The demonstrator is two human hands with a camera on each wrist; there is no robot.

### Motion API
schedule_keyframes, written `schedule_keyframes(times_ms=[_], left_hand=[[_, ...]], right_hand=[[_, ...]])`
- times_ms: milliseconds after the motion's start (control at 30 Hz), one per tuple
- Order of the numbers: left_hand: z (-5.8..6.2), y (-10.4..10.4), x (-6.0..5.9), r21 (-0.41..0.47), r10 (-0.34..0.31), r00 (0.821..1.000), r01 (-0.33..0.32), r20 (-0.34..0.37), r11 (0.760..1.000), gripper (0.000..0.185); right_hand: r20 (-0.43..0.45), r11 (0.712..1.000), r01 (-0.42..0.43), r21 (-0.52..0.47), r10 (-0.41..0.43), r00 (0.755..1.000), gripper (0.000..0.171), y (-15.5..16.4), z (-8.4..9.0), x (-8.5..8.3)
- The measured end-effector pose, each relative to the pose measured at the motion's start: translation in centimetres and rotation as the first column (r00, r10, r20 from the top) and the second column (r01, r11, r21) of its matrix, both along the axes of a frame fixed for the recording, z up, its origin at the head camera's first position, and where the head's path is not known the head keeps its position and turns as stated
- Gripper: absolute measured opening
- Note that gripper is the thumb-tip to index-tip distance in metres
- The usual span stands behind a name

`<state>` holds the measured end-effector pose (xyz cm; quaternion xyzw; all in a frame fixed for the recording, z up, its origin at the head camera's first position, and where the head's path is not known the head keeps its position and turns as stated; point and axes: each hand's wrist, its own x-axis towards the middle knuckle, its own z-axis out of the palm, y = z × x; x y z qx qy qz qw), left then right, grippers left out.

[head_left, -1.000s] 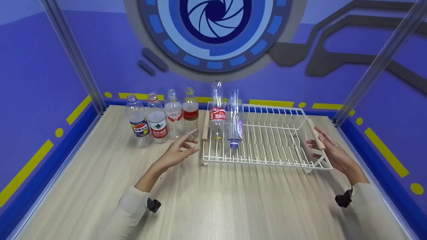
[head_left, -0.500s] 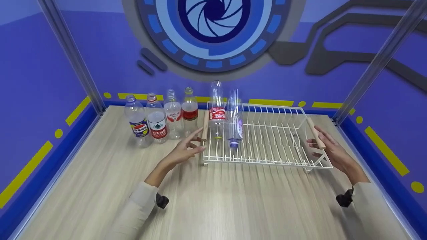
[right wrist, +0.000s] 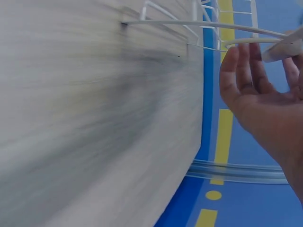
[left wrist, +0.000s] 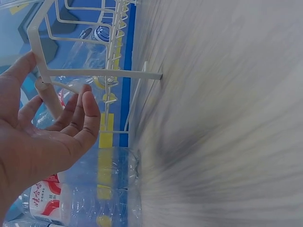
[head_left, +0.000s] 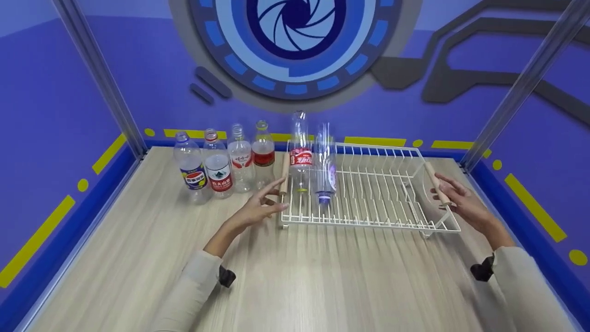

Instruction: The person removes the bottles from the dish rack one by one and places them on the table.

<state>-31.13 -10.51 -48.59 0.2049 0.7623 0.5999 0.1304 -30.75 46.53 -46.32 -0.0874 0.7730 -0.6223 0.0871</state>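
A white wire dish rack [head_left: 378, 216] lies on the wooden table [head_left: 322, 276], with a wooden handle at each end. Two clear bottles stand upside down in its left part: a red-labelled one [head_left: 300, 154] and a blue-capped one [head_left: 325, 173]. My left hand [head_left: 258, 208] reaches the left handle [head_left: 284, 177] with straight fingers; its fingertips [left wrist: 87, 101] sit just beside that handle [left wrist: 47, 97]. At the other end, my right hand [head_left: 461, 203] lies against the right handle [head_left: 437, 184], fingers extended. In the right wrist view the fingers [right wrist: 241, 66] are straight next to the handle [right wrist: 284, 47].
Several empty labelled bottles [head_left: 217, 166] stand upright in a row left of the rack, close to my left hand. Blue walls and metal posts [head_left: 99, 74] enclose the table on three sides. Bare wood stretches from the rack to the near edge.
My left hand has slid right, from beside the standing bottles to the rack's left handle. The right hand has edged up closer against the right handle. The rack and bottles have stayed put.
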Motion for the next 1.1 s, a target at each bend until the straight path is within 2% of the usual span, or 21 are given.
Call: schedule_keyframes(times_ms=[67,100,200,267,333,433,567,667,767,900,1000,1100], left_hand=[[0.0,0.0,0.0,0.007,-0.002,1.0,0.002,0.007,1.0,0.077],[0.0,0.0,0.0,0.008,-0.001,1.0,0.001,0.01,1.0,0.077],[0.0,0.0,0.0,0.012,-0.006,1.0,0.006,0.011,1.0,0.076],[-0.1,0.0,0.0,0.013,-0.007,1.0,0.007,0.012,1.0,0.077],[-0.1,0.0,0.0,0.012,-0.006,1.0,0.006,0.012,1.0,0.077],[-0.1,0.0,0.0,0.013,0.003,1.0,-0.003,0.023,1.0,0.076],[0.0,0.2,-0.1,0.009,0.017,0.999,-0.017,0.047,1.0,0.076],[-0.2,0.3,-0.1,0.005,0.024,0.998,-0.024,0.062,1.0,0.077],[-0.3,0.3,-0.1,0.006,0.023,0.998,-0.023,0.067,1.0,0.078],[-0.2,0.2,0.0,0.008,0.02,0.998,-0.021,0.064,1.0,0.078],[0.0,0.1,0.0,0.012,0.016,0.998,-0.017,0.058,1.0,0.078],[0.1,0.1,0.0,0.011,0.006,0.999,-0.006,0.04,1.0,0.077]], right_hand=[[-0.064,0.99,0.055,0.131,-0.047,0.997,0.048,-0.2,0.8,0.0],[-0.114,0.976,0.094,0.198,-0.073,0.991,0.048,-0.4,1.3,0.0],[-0.279,0.901,0.235,0.364,-0.136,0.951,0.046,-1.4,2.9,0.0],[-0.357,0.859,0.298,0.417,-0.147,0.922,0.045,-2.4,4.1,-0.1],[-0.377,0.853,0.301,0.426,-0.135,0.916,0.044,-3.7,5.2,-0.4],[-0.34,0.886,0.234,0.401,-0.094,0.936,0.043,-5.9,6.8,-1.0],[-0.283,0.939,0.126,0.32,-0.032,0.959,0.041,-9.3,8.0,-1.9],[-0.243,0.956,0.057,0.288,0.015,0.97,0.041,-11.9,8.3,-2.5],[-0.172,0.955,-0.008,0.297,0.061,0.983,0.042,-14.5,8.3,-3.1],[-0.01,0.943,-0.11,0.315,0.119,0.993,0.045,-17.5,8.0,-3.8],[0.114,0.925,-0.181,0.333,0.151,0.982,0.049,-19.4,7.5,-4.3],[0.193,0.9,-0.236,0.366,0.175,0.965,0.056,-20.9,6.9,-4.9]])
